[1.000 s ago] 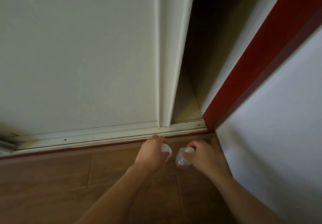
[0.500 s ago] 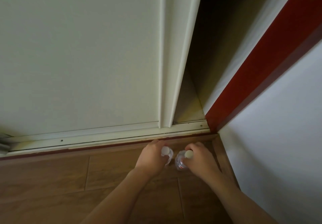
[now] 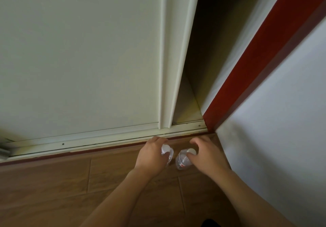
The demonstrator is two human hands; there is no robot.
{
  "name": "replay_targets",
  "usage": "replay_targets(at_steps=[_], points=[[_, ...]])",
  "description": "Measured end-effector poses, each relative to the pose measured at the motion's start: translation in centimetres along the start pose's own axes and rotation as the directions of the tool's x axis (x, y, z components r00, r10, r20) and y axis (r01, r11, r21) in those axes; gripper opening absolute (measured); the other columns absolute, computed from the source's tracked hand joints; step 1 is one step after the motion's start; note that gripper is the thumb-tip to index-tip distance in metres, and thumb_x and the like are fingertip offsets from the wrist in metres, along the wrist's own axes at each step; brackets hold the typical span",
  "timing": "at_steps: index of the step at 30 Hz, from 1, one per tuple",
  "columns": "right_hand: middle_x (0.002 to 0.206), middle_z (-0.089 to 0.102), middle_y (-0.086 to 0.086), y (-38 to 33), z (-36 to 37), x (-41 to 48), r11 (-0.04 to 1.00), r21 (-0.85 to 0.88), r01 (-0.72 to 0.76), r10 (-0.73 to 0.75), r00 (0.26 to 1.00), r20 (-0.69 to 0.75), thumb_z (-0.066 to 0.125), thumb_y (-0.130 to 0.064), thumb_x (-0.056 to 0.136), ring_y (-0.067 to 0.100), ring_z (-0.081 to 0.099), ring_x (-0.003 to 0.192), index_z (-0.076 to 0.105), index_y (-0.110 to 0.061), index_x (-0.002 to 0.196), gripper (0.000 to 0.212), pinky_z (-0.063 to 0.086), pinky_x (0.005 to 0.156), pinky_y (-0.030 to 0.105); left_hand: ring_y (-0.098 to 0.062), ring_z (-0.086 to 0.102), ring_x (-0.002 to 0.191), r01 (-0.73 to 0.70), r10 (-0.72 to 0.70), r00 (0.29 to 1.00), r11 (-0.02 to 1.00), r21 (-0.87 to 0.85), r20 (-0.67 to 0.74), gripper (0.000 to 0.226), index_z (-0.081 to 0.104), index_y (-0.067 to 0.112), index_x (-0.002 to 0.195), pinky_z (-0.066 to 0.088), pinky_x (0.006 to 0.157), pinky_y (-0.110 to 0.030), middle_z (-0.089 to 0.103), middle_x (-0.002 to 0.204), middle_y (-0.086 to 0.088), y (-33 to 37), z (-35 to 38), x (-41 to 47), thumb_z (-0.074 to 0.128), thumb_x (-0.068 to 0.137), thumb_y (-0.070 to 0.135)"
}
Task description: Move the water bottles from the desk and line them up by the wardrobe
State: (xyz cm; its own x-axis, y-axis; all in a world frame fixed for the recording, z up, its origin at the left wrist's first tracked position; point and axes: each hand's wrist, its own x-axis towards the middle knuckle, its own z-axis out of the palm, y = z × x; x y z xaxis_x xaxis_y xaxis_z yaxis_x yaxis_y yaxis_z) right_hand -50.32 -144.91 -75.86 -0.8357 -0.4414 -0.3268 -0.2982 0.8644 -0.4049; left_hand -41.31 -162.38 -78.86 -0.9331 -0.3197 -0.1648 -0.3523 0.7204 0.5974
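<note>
Two bare forearms reach forward over the wooden floor (image 3: 53,182) toward its far edge. The left hand (image 3: 150,156) is curled round the neck of the left bottle (image 3: 165,149), so only its white cap and a sliver of clear body show. The right hand (image 3: 208,156) arches over the right bottle (image 3: 182,161), thumb against the near side of the white cap and fingers hooked round behind it; whether those fingers press on it I cannot tell. Both clear bottles have their long axes roughly vertical, caps pointing up at the camera. They sit side by side, close but apart, near the floor's far right corner. Just beyond them runs the wardrobe's cream bottom track (image 3: 88,138), then its sliding door (image 3: 79,50), the dark opening (image 3: 197,50), a red frame (image 3: 255,68) and the white wall (image 3: 282,121).
</note>
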Motion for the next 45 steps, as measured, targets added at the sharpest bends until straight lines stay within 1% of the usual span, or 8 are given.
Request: replay_targets(at_steps=[3, 7, 10, 17, 25, 32, 36, 45], points=[[0.139, 0.047, -0.006, -1.0, -1.5, -1.1, 1.000, 0.012, 0.004, -0.003, 0.999, -0.039, 0.068, -0.040, 0.089, 0.014, 0.056, 0.114, 0.052, -0.024, 0.134, 0.051, 0.045, 0.084, 0.019, -0.013, 0.054, 0.118, -0.012, 0.012, 1.000, 1.000, 0.012, -0.015, 0.047, 0.053, 0.026, 0.135, 0.047, 0.095, -0.026, 0.055, 0.134, 0.007, 1.4, -1.6, -0.8, 0.064, 0.089, 0.030], [0.140, 0.049, -0.006, -2.7, -4.4, -3.6, 1.000, 0.012, 0.000, 0.000, 0.998, -0.063, 0.065, -0.047, 0.089, 0.015, 0.055, 0.120, 0.051, -0.027, 0.135, 0.053, 0.050, 0.094, 0.029, -0.019, 0.048, 0.130, -0.024, 0.024, 1.000, 1.000, 0.009, -0.011, 0.049, 0.049, 0.020, 0.139, 0.044, 0.105, -0.035, 0.049, 0.144, 0.001, 3.9, -5.2, -2.7, 0.060, 0.092, 0.029], [0.140, 0.050, -0.007, -4.7, -7.8, -6.2, 1.000, -0.019, 0.010, -0.011, 0.996, -0.086, 0.062, -0.052, 0.088, 0.016, 0.053, 0.122, 0.050, -0.030, 0.135, 0.054, 0.049, 0.098, 0.032, -0.022, 0.039, 0.138, -0.049, 0.051, 0.998, 0.997, 0.052, -0.033, 0.050, 0.050, 0.017, 0.140, 0.036, 0.113, -0.039, 0.046, 0.148, -0.005, 6.3, -8.8, -4.8, 0.059, 0.092, 0.026], [0.143, 0.048, -0.006, -10.6, -18.6, -13.9, 0.996, -0.070, 0.052, -0.064, 0.981, -0.184, 0.050, -0.051, 0.096, 0.015, 0.044, 0.130, 0.051, -0.026, 0.136, 0.047, 0.036, 0.106, 0.027, -0.022, 0.017, 0.149, -0.040, 0.055, 0.994, 0.986, 0.165, -0.090, 0.052, 0.037, 0.021, 0.148, 0.013, 0.122, -0.041, 0.030, 0.159, -0.003, 14.1, -20.1, -11.1, 0.047, 0.100, 0.038], [0.160, 0.025, -0.007, -18.5, -33.0, -23.6, 0.990, -0.130, 0.063, -0.081, 0.986, -0.144, 0.033, -0.060, 0.094, 0.018, 0.024, 0.147, 0.032, -0.031, 0.150, 0.063, 0.017, 0.115, 0.031, -0.019, 0.001, 0.151, 0.007, 0.009, 0.999, 0.956, 0.294, -0.053, 0.060, 0.016, 0.024, 0.155, 0.006, 0.123, -0.044, 0.009, 0.164, -0.001, 24.4, -36.0, -18.1, 0.024, 0.101, 0.049], [0.164, 0.014, -0.006, -24.3, -44.5, -30.8, 0.978, -0.196, 0.072, -0.091, 0.992, -0.091, 0.018, -0.065, 0.087, 0.019, 0.014, 0.150, 0.020, -0.031, 0.154, 0.076, 0.005, 0.111, 0.028, -0.019, -0.003, 0.151, 0.037, -0.021, 0.998, 0.949, 0.314, -0.056, 0.061, 0.009, 0.023, 0.155, 0.003, 0.123, -0.044, 0.004, 0.165, -0.002, 31.9, -48.1, -23.7, 0.020, 0.102, 0.048], [0.164, 0.012, -0.005, -26.6, -49.3, -33.8, 0.968, -0.243, 0.062, -0.086, 0.992, -0.090, 0.015, -0.065, 0.087, 0.020, 0.012, 0.151, 0.017, -0.032, 0.155, 0.075, 0.011, 0.118, 0.035, -0.019, -0.005, 0.151, 0.066, -0.042, 0.996, 0.946, 0.319, -0.083, 0.060, 0.008, 0.022, 0.156, 0.001, 0.122, -0.043, 0.001, 0.165, -0.002, 35.1, -53.3, -26.6, 0.020, 0.102, 0.046], [0.161, 0.025, -0.003, -29.6, -53.3, -39.0, 0.967, -0.237, 0.091, -0.133, 0.977, -0.167, 0.014, -0.060, 0.090, 0.022, 0.021, 0.149, 0.030, -0.028, 0.152, 0.072, 0.022, 0.120, 0.041, -0.020, 0.005, 0.151, 0.146, -0.096, 0.966, 0.969, 0.201, -0.241, 0.058, 0.017, 0.018, 0.155, 0.007, 0.122, -0.043, 0.014, 0.164, -0.003, 38.6, -58.6, -32.4, 0.027, 0.103, 0.040]])
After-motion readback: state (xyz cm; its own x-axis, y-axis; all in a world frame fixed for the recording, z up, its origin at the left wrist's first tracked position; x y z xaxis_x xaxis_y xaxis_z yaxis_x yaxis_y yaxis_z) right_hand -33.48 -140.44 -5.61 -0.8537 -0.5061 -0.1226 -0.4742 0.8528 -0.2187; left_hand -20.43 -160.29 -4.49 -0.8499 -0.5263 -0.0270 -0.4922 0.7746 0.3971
